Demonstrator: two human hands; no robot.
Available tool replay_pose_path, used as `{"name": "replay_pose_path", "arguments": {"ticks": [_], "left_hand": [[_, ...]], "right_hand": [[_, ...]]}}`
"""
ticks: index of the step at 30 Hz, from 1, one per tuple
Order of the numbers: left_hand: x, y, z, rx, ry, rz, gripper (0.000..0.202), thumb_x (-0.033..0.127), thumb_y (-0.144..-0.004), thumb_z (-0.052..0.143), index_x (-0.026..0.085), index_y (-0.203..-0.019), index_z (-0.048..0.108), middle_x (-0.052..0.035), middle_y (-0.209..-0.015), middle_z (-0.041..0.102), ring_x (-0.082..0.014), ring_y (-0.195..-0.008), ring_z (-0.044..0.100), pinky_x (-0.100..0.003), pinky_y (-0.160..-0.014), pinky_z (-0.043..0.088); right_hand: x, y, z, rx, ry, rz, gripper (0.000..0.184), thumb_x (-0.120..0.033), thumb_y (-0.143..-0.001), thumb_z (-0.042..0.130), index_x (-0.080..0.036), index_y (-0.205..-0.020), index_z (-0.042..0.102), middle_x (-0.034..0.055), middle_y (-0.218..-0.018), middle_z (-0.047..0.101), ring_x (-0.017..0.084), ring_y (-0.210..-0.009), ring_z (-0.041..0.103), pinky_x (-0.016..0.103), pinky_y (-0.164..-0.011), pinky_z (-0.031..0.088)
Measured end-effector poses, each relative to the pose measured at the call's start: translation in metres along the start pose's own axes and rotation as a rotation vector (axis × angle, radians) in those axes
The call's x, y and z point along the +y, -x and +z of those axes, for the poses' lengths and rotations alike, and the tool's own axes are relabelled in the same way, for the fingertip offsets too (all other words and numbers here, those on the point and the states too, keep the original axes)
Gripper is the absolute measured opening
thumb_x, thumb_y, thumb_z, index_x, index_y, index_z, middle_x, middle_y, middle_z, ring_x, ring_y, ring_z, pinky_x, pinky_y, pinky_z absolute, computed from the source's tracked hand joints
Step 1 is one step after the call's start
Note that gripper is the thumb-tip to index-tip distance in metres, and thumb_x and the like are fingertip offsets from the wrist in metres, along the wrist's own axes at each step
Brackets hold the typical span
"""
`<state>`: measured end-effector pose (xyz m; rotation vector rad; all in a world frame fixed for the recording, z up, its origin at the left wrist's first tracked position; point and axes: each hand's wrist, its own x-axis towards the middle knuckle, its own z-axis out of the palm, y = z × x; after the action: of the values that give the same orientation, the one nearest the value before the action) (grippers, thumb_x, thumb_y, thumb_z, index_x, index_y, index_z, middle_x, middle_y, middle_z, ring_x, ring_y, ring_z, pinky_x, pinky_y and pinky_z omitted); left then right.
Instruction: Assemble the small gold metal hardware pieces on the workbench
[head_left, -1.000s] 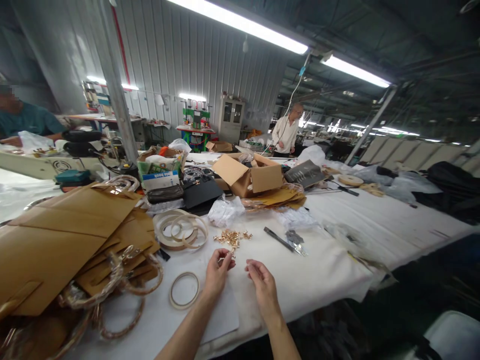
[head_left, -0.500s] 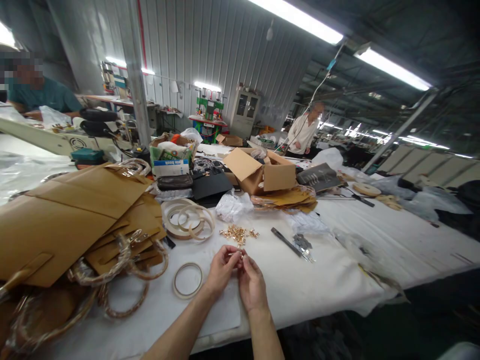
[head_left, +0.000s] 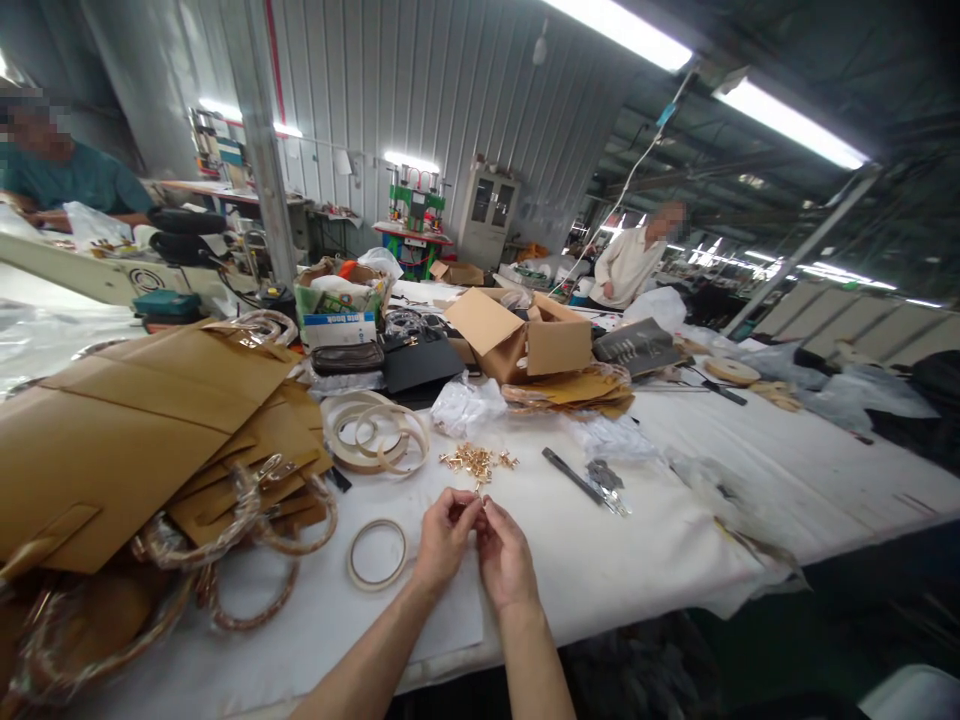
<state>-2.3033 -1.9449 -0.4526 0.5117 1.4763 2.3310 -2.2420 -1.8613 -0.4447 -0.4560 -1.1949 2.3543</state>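
Two bare hands meet above a white-covered table (head_left: 622, 555). The left hand (head_left: 441, 538) pinches a small gold fitting (head_left: 481, 497), mostly hidden by the fingertips; the right hand (head_left: 505, 562) is curled with its fingertips against the left's, and whether it grips the piece too cannot be told.

Just beyond the fingers lies a loose pile of gold fittings (head_left: 472, 462). Left of the left hand is a flat tape roll (head_left: 351, 562), with a larger coil of pale strips (head_left: 361, 464) behind it. Farther left, stacked brown panels (head_left: 142, 410) and plastic-wrapped ring handles (head_left: 255, 624) crowd that side. Behind the pile, crumpled plastic (head_left: 469, 405) and an open cardboard box (head_left: 559, 350) close off the way forward. A dark, bar-shaped tool (head_left: 571, 476) lies slantwise at right, its far end beside some grey pieces (head_left: 604, 475).

The table's front edge passes under the forearms. Bare white cover stretches right of the right hand, toward rumpled clear film (head_left: 716, 490).

Beyond are a ribbed metal wall (head_left: 450, 90), a green machine (head_left: 412, 210), strip lights (head_left: 622, 30), a person in teal (head_left: 82, 182) at left and another in a pale shirt (head_left: 628, 265).
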Motion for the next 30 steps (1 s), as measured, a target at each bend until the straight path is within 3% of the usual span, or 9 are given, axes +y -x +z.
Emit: {"name": "replay_pose_path", "arguments": {"ticks": [2, 5, 8, 11, 15, 24, 30], "left_hand": [[0.004, 0.0, 0.001, -0.01, 0.002, -0.017, 0.035, 0.047, -0.086, 0.079, 0.017, -0.094, 0.063, -0.0016, -0.081, 0.07, -0.0156, -0.072, 0.067, -0.027, -0.069, 0.056], [0.01, -0.001, 0.0, -0.043, 0.023, -0.056, 0.038, 0.05, -0.084, 0.079, 0.017, -0.092, 0.062, 0.0001, -0.076, 0.068, -0.0138, -0.066, 0.064, -0.026, -0.066, 0.055], [0.013, -0.003, -0.001, -0.065, 0.054, -0.104, 0.042, 0.053, -0.081, 0.081, 0.017, -0.089, 0.061, 0.0007, -0.073, 0.067, -0.0136, -0.065, 0.064, -0.026, -0.065, 0.054], [0.014, -0.005, -0.002, -0.056, 0.081, -0.145, 0.045, 0.054, -0.078, 0.084, 0.017, -0.089, 0.061, 0.0005, -0.073, 0.067, -0.0133, -0.064, 0.064, -0.026, -0.066, 0.054], [0.013, -0.006, -0.003, -0.051, 0.096, -0.179, 0.047, 0.053, -0.074, 0.086, 0.017, -0.087, 0.061, -0.0006, -0.074, 0.068, -0.0131, -0.063, 0.064, -0.026, -0.065, 0.054], [0.008, -0.006, -0.004, -0.09, 0.055, -0.156, 0.045, 0.053, -0.075, 0.085, 0.017, -0.083, 0.061, -0.0008, -0.072, 0.069, -0.0138, -0.06, 0.064, -0.026, -0.061, 0.054], [0.006, -0.001, -0.001, -0.12, 0.02, -0.085, 0.038, 0.048, -0.08, 0.083, 0.017, -0.089, 0.062, -0.0019, -0.083, 0.069, -0.0163, -0.072, 0.069, -0.028, -0.071, 0.058]], "right_hand": [[-0.003, -0.002, 0.001, -0.015, 0.004, 0.037, 0.025, -0.039, -0.079, 0.084, -0.023, -0.096, 0.078, 0.0025, -0.097, 0.078, 0.018, -0.085, 0.069, 0.029, -0.081, 0.055], [-0.001, -0.002, -0.001, -0.047, -0.005, 0.011, 0.03, -0.042, -0.08, 0.084, -0.023, -0.103, 0.074, 0.0033, -0.101, 0.077, 0.019, -0.09, 0.07, 0.032, -0.085, 0.056], [0.006, 0.001, -0.008, 0.102, 0.051, -0.126, 0.04, -0.049, -0.081, 0.082, -0.024, -0.111, 0.072, 0.0056, -0.114, 0.075, 0.024, -0.106, 0.07, 0.038, -0.095, 0.057], [0.007, 0.007, -0.017, 0.208, 0.337, -0.24, 0.044, -0.054, -0.084, 0.077, -0.022, -0.114, 0.074, 0.009, -0.122, 0.074, 0.028, -0.116, 0.067, 0.04, -0.101, 0.054], [-0.001, 0.009, -0.019, 0.072, 0.67, -0.393, 0.036, -0.051, -0.093, 0.068, -0.021, -0.109, 0.078, 0.0095, -0.116, 0.074, 0.026, -0.11, 0.068, 0.037, -0.099, 0.054], [-0.007, 0.0, -0.028, 0.001, 0.83, -0.478, 0.027, -0.047, -0.095, 0.066, -0.024, -0.102, 0.08, 0.0086, -0.105, 0.076, 0.024, -0.098, 0.07, 0.035, -0.09, 0.058], [-0.013, 0.006, -0.026, 0.045, 0.772, -0.433, 0.03, -0.049, -0.093, 0.068, -0.023, -0.103, 0.079, 0.0084, -0.106, 0.077, 0.025, -0.1, 0.07, 0.033, -0.091, 0.057]]}}
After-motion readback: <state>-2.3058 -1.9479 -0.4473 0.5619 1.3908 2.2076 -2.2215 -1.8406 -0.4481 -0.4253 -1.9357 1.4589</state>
